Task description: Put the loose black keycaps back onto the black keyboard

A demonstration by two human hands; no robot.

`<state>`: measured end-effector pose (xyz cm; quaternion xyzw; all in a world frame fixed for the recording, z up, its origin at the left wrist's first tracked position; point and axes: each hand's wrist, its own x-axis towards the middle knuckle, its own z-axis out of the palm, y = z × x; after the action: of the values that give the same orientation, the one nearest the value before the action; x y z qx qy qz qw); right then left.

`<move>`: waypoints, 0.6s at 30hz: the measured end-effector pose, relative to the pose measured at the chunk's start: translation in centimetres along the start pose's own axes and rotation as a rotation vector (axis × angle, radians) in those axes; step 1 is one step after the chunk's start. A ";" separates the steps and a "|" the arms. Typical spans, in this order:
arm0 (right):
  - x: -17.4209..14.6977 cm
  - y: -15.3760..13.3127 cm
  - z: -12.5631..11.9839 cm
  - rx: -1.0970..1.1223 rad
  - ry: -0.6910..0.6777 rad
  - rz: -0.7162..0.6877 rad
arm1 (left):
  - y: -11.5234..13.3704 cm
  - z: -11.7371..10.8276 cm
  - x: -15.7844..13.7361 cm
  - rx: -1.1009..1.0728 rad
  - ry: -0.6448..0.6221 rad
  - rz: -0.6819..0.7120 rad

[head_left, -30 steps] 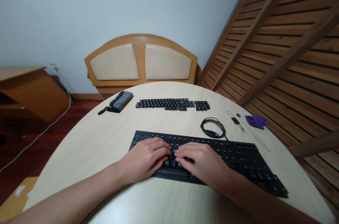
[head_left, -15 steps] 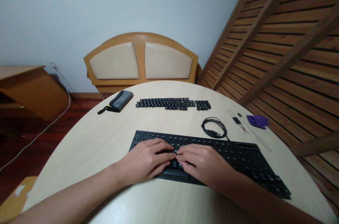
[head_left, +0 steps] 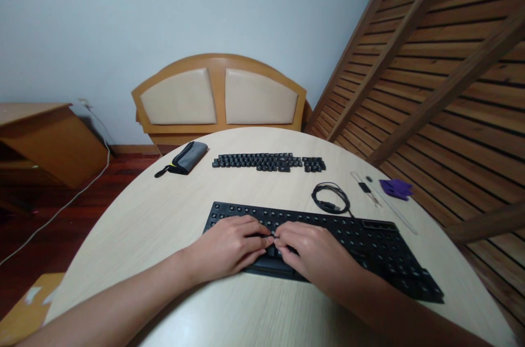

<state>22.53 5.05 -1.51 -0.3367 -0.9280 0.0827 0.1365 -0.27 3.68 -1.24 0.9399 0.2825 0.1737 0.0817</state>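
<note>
A black keyboard (head_left: 394, 251), stripped of many keycaps so that pale switch stems show, lies slantwise on the round table. My left hand (head_left: 231, 244) rests over its left part, fingers bent and drawn together. From the other side my right hand (head_left: 307, 248) meets it, thumb and fingers pinched at nearly the same spot. The fingertips of both hands touch or almost touch above the keyboard's lower rows. Whatever is between them is hidden. Beyond the keyboard, loose black keycaps (head_left: 254, 161) are laid out in rows.
A coiled cable (head_left: 330, 197) lies behind the keyboard. Farther right are a wire keycap puller (head_left: 364, 188), a thin white stick (head_left: 397, 212) and a purple cloth-like item (head_left: 396, 188). A grey pouch (head_left: 188, 158) sits back left on the pale table (head_left: 151, 215).
The view has shifted slightly. Both hands stay at the same spot on the keyboard, with only small movements of the fingers.
</note>
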 end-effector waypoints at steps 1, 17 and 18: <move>0.1 -0.3 0.0 -0.003 -0.014 0.041 | 0.0 0.0 0.0 0.002 -0.001 -0.001; 3.7 1.3 -2.3 0.020 -0.001 0.195 | -0.2 0.1 0.0 0.034 -0.013 -0.004; 4.7 1.9 -2.0 -0.029 -0.004 0.226 | -0.2 0.1 -0.1 0.035 -0.010 -0.004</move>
<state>20.87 9.63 0.85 -0.4408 -0.8856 0.0846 0.1197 -0.37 3.78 -1.36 0.9415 0.2867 0.1637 0.0670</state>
